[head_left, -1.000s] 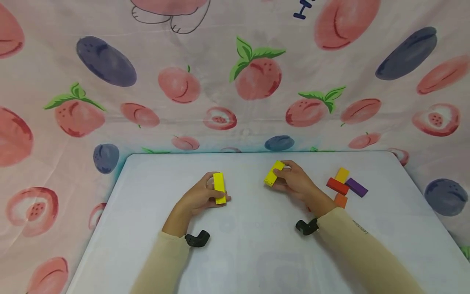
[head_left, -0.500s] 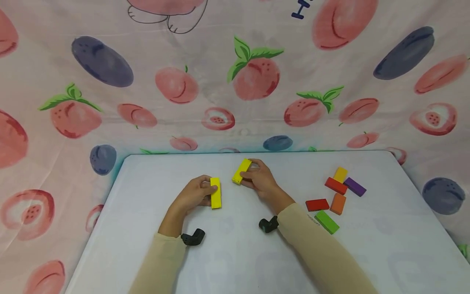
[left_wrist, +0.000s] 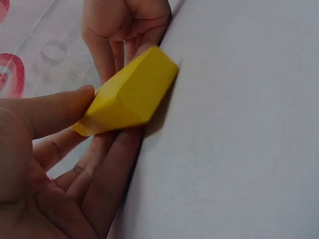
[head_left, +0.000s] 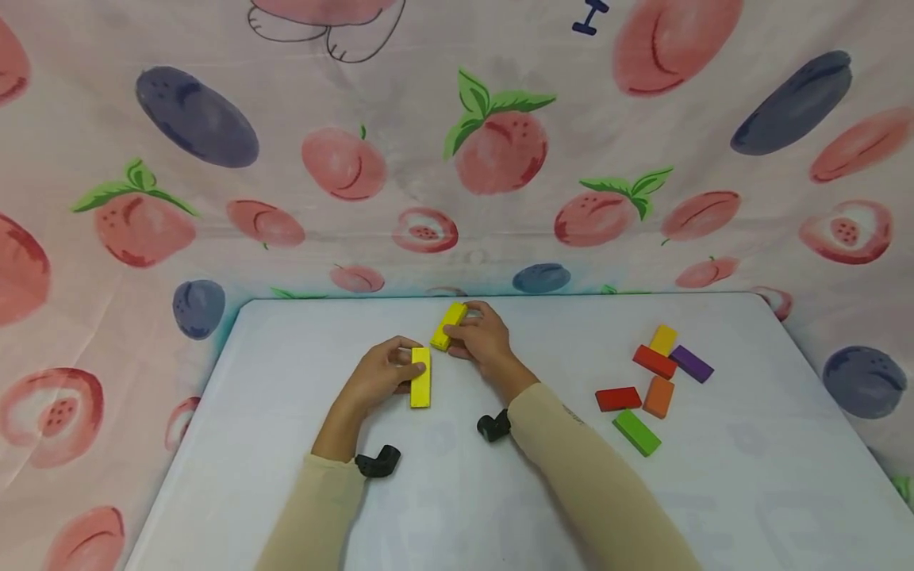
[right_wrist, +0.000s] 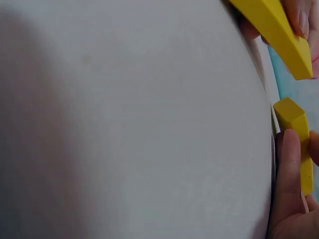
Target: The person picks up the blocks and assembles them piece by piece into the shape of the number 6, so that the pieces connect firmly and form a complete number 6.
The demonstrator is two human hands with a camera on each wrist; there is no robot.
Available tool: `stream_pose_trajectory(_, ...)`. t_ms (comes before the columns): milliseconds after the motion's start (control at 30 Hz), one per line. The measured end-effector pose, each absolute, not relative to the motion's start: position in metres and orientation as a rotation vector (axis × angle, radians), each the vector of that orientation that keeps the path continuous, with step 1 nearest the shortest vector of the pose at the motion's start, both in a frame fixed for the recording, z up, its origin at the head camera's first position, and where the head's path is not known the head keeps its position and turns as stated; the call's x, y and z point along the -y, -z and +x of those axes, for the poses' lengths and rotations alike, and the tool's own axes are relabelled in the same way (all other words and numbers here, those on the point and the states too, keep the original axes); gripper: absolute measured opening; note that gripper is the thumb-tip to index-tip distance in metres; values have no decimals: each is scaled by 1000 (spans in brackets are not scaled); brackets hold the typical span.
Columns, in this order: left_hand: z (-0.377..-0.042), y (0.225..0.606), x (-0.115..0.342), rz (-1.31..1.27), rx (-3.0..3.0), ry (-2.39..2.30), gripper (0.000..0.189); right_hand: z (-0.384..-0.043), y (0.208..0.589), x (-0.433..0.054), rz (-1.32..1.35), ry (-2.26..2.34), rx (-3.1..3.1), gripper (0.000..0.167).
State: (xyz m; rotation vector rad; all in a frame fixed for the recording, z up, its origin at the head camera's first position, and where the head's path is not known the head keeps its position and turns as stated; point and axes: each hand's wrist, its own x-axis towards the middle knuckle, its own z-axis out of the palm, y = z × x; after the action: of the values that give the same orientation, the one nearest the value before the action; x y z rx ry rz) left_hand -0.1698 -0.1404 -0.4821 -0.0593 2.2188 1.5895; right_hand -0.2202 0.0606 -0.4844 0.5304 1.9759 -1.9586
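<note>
In the head view my left hand (head_left: 381,371) grips a yellow block (head_left: 420,388), thumb across its upper face. The block's long side runs toward the near edge. My right hand (head_left: 485,341) pinches a second yellow block (head_left: 448,326), tilted to the right and slightly farther back. A small gap separates the two blocks. From the left wrist, the left-hand yellow block (left_wrist: 134,89) sits between thumb and fingers, with the right hand (left_wrist: 127,20) behind it. The right wrist view catches both blocks at its right edge, the right-hand yellow block (right_wrist: 294,119) lower down.
On the right of the white table (head_left: 428,507) lie two red blocks (head_left: 618,399), an orange block (head_left: 658,396), a green block (head_left: 637,432), a purple block (head_left: 692,363) and a yellow-orange block (head_left: 663,340). A fruit-patterned cloth (head_left: 400,95) hangs behind the table.
My right hand has moved left with its yellow block, up close to the left-hand block. My left hand has shifted slightly, turning its block a little. The loose blocks stay put.
</note>
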Motion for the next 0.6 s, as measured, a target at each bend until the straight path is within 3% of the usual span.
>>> stream_pose_trajectory(600,-171,484,144,131,-2591,-1251,39,-228,481,-54,476,1714,-2136,69)
